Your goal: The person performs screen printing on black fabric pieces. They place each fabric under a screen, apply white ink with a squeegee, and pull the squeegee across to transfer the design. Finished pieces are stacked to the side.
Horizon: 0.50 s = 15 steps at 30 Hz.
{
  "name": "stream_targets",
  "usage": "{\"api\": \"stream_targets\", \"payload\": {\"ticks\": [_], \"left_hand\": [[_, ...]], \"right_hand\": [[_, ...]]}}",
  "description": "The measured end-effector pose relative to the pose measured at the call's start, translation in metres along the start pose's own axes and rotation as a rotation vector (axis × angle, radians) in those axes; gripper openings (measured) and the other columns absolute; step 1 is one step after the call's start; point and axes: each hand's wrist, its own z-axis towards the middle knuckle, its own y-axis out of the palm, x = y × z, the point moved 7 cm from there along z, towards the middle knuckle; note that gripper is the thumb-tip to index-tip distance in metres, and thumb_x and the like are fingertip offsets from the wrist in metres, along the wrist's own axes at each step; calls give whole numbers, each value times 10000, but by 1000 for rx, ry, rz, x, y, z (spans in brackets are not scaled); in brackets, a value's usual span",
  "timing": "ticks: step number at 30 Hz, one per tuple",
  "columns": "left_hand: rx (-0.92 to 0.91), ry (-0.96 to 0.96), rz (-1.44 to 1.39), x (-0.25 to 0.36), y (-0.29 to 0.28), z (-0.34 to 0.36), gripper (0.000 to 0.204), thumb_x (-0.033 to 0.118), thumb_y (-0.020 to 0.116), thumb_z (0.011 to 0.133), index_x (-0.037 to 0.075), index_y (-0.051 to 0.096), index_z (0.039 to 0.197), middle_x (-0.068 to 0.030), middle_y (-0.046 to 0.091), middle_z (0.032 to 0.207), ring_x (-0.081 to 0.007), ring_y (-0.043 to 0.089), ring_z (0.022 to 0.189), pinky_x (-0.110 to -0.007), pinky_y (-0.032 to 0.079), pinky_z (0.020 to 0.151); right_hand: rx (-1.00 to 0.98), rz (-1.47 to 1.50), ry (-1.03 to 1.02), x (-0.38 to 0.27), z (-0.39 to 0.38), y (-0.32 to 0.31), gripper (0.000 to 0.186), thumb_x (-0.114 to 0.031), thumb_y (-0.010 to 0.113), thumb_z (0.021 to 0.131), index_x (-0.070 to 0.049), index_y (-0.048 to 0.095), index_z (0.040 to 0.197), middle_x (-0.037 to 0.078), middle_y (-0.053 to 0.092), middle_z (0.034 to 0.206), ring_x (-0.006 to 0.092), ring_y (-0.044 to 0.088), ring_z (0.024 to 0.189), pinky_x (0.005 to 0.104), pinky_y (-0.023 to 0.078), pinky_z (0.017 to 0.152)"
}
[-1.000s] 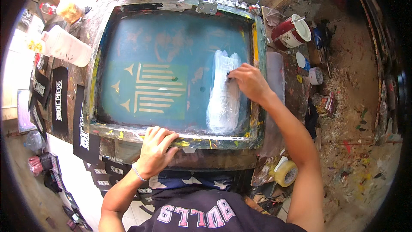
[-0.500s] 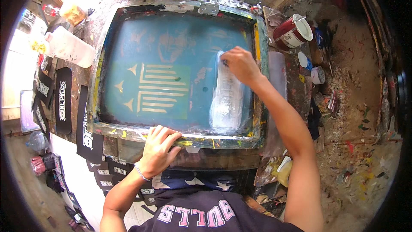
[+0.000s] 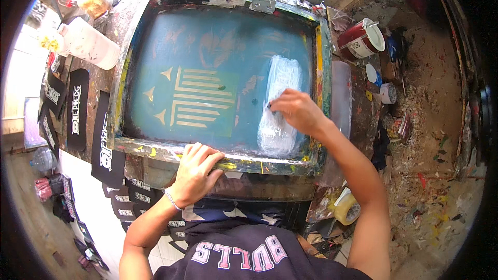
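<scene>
A screen-printing frame with a wooden, paint-stained rim lies before me. On its blue mesh are pale stripes and three-pointed shapes at the left. A broad band of white ink runs from far to near along the mesh's right side. My right hand is over the middle of this band, fingers closed in a pinch. A small dark edge shows at its fingertips; the rest of that thing is hidden. My left hand grips the near rim, fingers bent over it and thumb lower down.
Right of the frame stand a dark red paint can and a roll of clear tape. A pinkish-white bottle lies at the left. Black printed pieces hang over the left table edge, several more below. A metal hinge joins the far rim.
My right hand has come nearer along the white band, from its far end to its middle, uncovering the far part. My left hand stays on the rim. The whole view has shifted slightly.
</scene>
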Motion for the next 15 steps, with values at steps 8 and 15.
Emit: {"api": "stream_targets", "payload": {"ticks": [8,15], "left_hand": [[-4,-4,19,1,-3,0,443,58,834,701,51,683,1118,-93,623,1041,-302,577,1006,-429,445,919],[-12,-1,27,2,-1,1,436,51,829,706,51,682,1117,-91,624,1043,-302,577,1008,-430,447,921]], "right_hand": [[-23,-32,-100,-49,-14,27,169,-19,676,769,-40,755,917,81,756,919,268,671,888,364,573,811],[-15,-21,-53,-27,-6,15,196,55,655,775,-42,735,925,107,761,975,274,706,933,382,603,831]]}}
